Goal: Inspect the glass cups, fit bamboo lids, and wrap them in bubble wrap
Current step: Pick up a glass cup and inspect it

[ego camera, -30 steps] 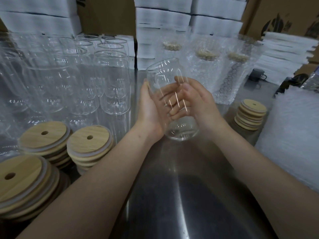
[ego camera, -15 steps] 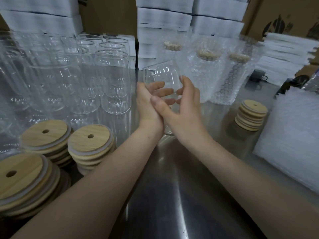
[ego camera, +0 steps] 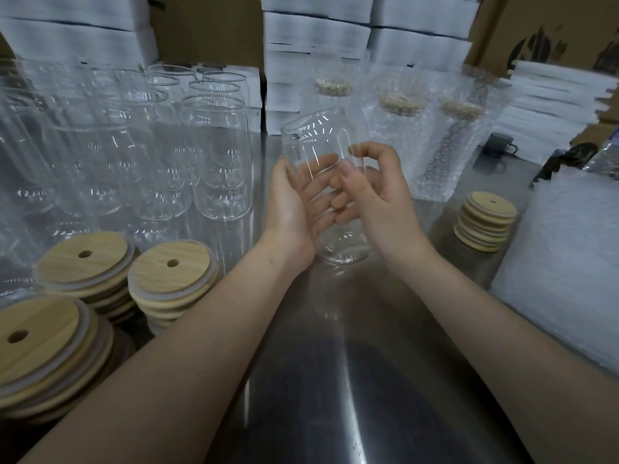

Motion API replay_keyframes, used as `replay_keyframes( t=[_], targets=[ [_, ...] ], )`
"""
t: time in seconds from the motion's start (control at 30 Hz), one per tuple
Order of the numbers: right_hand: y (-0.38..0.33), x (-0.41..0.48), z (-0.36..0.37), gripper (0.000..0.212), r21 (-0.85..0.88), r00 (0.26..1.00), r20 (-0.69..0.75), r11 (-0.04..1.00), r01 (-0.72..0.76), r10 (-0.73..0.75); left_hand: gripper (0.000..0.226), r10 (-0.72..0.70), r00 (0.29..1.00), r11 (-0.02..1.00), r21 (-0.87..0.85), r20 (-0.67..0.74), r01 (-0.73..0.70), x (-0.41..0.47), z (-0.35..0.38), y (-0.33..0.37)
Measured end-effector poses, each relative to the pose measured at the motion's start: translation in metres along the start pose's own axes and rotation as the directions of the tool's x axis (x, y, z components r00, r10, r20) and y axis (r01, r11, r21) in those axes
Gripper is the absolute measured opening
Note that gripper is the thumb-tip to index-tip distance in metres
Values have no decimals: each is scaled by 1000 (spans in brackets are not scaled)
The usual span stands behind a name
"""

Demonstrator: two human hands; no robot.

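The left hand (ego camera: 290,204) held the glass cup (ego camera: 315,139) from its left side, palm against the wall and fingers curled round behind it, where they showed through the glass. The right hand (ego camera: 385,202) gripped the same cup from the right, thumb laid across the near face and fingers bent round the far side. The cup was tilted, its open mouth up and leaning away to the left, its base low between the two wrists, over the middle of the steel tabletop (ego camera: 335,380). No lid was on it and no wrap was round it.

Along the left edge of the tabletop stood a crowd of bare glass cups (ego camera: 216,155), upright and close together. In front of them, toward the near left corner, lay three stacks of bamboo lids (ego camera: 170,262), each top lid with a small hole. A smaller lid stack (ego camera: 487,219) sat toward the right edge. Behind the hands, at the far edge, wrapped cups (ego camera: 402,139) stood upright in bubble wrap, their lids dimly visible through it. A pile of bubble wrap sheets (ego camera: 569,262) filled the right edge. A dark mug (ego camera: 499,145) stood near the far right corner. White boxes (ego camera: 318,31) were stacked behind the table.
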State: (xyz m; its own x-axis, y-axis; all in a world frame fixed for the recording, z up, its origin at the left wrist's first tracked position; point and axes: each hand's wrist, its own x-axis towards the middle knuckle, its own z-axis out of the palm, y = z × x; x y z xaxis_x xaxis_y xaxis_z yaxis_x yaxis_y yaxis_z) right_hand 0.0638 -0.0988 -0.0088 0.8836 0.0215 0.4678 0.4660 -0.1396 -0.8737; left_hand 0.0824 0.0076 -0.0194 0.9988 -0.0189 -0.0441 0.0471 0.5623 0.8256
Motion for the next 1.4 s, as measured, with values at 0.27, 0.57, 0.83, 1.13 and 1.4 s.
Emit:
replay_keyframes(
  t=[0.27,0.57,0.83,1.13,1.4],
  targets=[
    [-4,4,-8,17,72,985,111,987,-143,134,71,-54,998,998,-9,-14,54,3,1,-1],
    [-7,-2,-2,48,-283,997,68,959,-5,25,53,48,990,999,11,-129,-47,-3,7,-1],
    [-6,-7,11,91,-105,996,-67,992,-68,61,44,202,940,979,40,-273,-199,-11,21,-3],
    [-8,-5,3,83,-20,1000,-19,1000,9,-9,45,182,969,982,-10,-170,-186,-12,16,2],
    [3,-1,-10,79,-111,992,-52,987,112,-119,34,325,943,945,36,-63,-324,-21,24,7]
  ],
)
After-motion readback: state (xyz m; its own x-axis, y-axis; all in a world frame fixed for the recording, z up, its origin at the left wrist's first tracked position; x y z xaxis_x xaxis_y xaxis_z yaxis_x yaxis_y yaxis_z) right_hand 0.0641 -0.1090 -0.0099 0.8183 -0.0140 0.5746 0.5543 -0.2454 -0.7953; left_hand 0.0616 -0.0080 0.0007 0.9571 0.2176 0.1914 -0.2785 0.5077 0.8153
